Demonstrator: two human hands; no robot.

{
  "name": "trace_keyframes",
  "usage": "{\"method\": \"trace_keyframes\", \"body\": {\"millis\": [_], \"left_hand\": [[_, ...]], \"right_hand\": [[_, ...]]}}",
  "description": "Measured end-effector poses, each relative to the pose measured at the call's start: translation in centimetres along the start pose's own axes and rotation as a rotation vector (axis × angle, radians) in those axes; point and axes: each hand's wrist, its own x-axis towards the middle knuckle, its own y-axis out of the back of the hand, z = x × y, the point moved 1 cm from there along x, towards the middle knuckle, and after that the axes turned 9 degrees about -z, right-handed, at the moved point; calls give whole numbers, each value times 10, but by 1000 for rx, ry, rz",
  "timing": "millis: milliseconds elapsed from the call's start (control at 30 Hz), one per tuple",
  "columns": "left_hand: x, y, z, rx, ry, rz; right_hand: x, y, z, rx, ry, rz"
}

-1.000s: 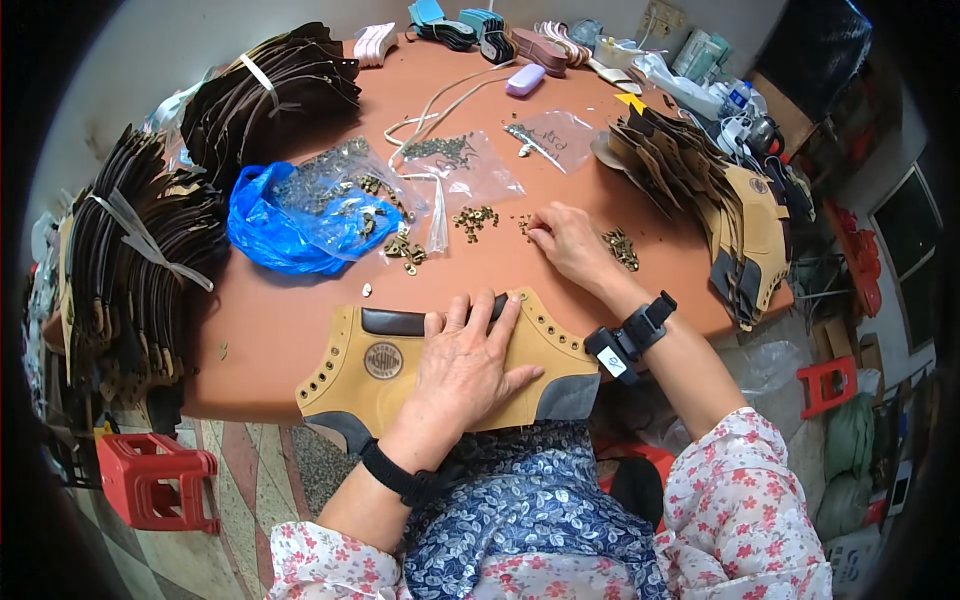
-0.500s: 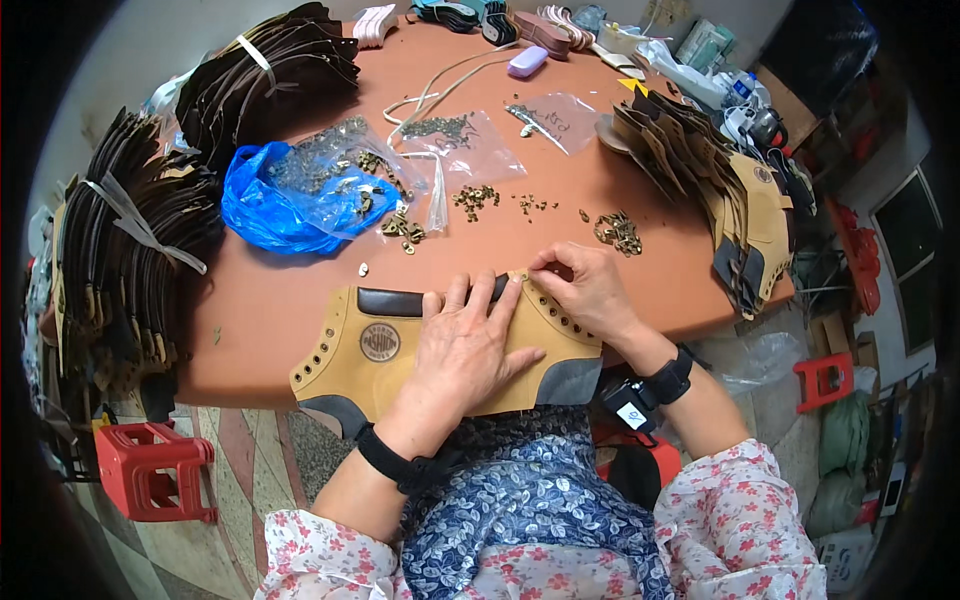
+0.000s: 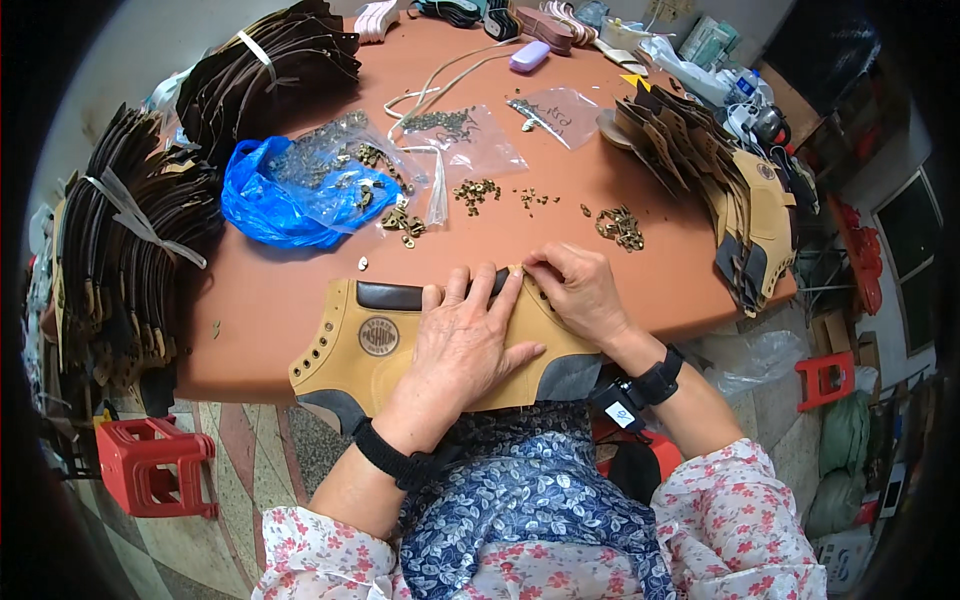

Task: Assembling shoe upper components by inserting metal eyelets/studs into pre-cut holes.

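Observation:
A tan shoe upper (image 3: 360, 373) lies flat at the table's near edge. It has a dark brown padded collar strip (image 3: 395, 295), grey corner patches, a round printed mark and rows of eyelet holes down both sides. My left hand (image 3: 463, 345) rests palm down across its middle with the fingers stretched and apart, pressing on it. At its top right corner, my right hand (image 3: 583, 293) pinches with thumb and forefinger. Whatever small thing sits between those fingertips is hidden. The curled fingers cover part of the right eyelet row.
Small brass-coloured fittings lie in a pile (image 3: 476, 196) and a looser heap (image 3: 619, 229). A blue plastic bag (image 3: 262, 205) and clear bags of eyelets sit behind. Bundled uppers (image 3: 130, 240) stand at left; stacked tan uppers (image 3: 750, 215) at right. A red stool (image 3: 155, 465) stands below.
My right hand has shifted slightly left and up at the upper's corner, its fingers curled closer in. My left hand stays spread on the upper.

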Motion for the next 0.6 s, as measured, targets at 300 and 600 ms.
{"method": "trace_keyframes", "body": {"millis": [300,600], "left_hand": [[0,-1,-1,1,2,11],[0,0,0,4,-1,-5]], "right_hand": [[-3,1,2,-66,134,4],[-5,3,5,105,-64,-5]]}}
